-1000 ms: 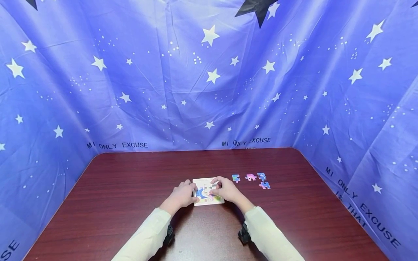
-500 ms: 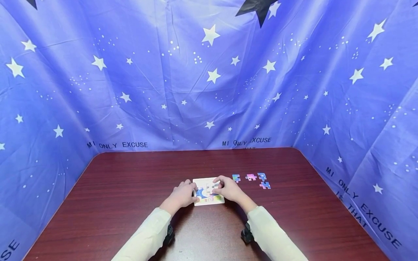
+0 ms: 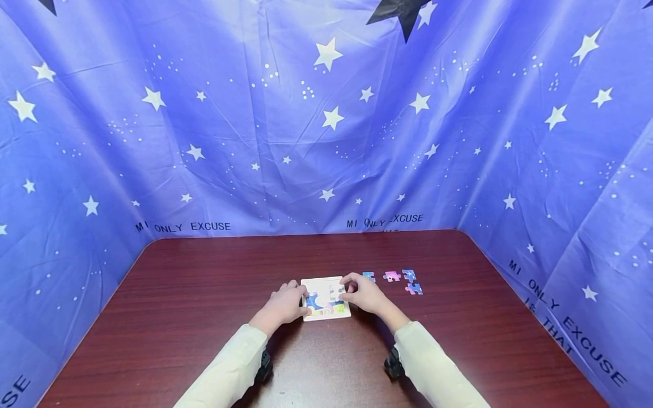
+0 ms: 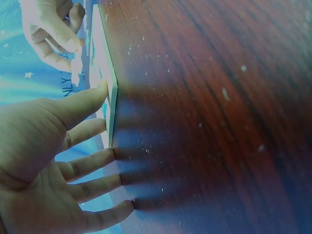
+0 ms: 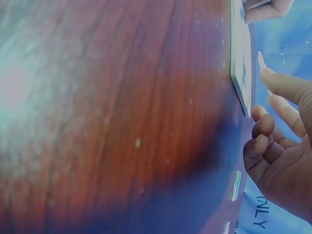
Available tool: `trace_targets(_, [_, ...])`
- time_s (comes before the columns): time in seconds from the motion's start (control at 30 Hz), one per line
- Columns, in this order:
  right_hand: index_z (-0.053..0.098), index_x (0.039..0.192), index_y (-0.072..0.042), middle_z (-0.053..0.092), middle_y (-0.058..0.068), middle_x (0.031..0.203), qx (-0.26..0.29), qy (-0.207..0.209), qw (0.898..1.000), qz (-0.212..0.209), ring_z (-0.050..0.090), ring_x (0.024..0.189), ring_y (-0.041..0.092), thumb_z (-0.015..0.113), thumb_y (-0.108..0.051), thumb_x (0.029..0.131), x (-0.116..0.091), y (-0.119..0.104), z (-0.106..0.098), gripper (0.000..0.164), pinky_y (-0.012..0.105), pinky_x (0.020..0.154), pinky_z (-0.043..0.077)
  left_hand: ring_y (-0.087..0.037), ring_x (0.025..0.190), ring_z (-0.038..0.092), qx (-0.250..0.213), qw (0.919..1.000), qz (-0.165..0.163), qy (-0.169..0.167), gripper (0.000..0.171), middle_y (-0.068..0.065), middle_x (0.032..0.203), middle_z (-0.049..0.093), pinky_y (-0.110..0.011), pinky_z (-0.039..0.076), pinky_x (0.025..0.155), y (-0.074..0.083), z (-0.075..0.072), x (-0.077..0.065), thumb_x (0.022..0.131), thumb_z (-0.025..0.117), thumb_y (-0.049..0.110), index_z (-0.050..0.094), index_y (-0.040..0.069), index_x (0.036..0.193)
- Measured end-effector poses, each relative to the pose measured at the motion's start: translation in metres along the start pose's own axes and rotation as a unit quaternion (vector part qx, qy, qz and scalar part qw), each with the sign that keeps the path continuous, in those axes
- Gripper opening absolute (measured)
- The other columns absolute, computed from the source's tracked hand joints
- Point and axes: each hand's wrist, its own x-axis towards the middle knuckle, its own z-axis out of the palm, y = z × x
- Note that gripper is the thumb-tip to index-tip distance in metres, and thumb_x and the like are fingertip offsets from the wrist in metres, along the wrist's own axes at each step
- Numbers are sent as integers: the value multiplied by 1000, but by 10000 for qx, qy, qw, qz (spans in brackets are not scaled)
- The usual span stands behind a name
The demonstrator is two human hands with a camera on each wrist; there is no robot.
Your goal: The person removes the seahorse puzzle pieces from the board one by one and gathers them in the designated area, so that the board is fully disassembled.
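A small white-rimmed jigsaw tray (image 3: pixel 326 318) lies on the table between both hands. Blue, pink and yellow-green pieces lie along its lower and left part. My left hand (image 3: pixel 288 303) rests at the tray's left side; in the left wrist view its thumb touches the tray's edge, and several fairly straight fingertips touch the tabletop. Between thumb and index finger, my right hand (image 3: pixel 366 294) pinches a puzzle piece (image 4: pixel 76 70) above the tray's right part. That piece appears thin and pale, nearly edge-on in the wrist views; its printed picture cannot be made out there.
Several loose puzzle pieces lie right of the tray, among them a pink one (image 3: pixel 391 276) and a blue one (image 3: pixel 409 275). The right hand partly covers the nearest. A dark red wooden table (image 3: pixel 204 266) meets a blue starry curtain (image 3: pixel 285 113) behind.
My right hand has shifted a little to the right over the tray with the piece pinched, uncovering more of the tray's middle. The left hand has stayed put.
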Motion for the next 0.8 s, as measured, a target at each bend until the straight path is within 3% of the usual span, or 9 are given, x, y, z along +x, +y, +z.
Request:
trace_targets(0.27, [62,103,-7,51,1,70,-107,85,9997,211,47,54,12,73,-12,78,-4,4,-8,28,25,52,39,-29,97,52,-19,10000,12,8,35,-7,102,53,-51,44,77,0,0,0,78,73,32,62,11,104])
trace_targets(0.8, [63,100,-7,52,1,69,-320,169,9993,64,46,55,11,73,-12,77,-9,18,-23,25,24,53,39,-30,99,52,-42,10000,-21,-40,34,-7,104,53,-52,43,78,0,0,1,78,73,32,62,12,103])
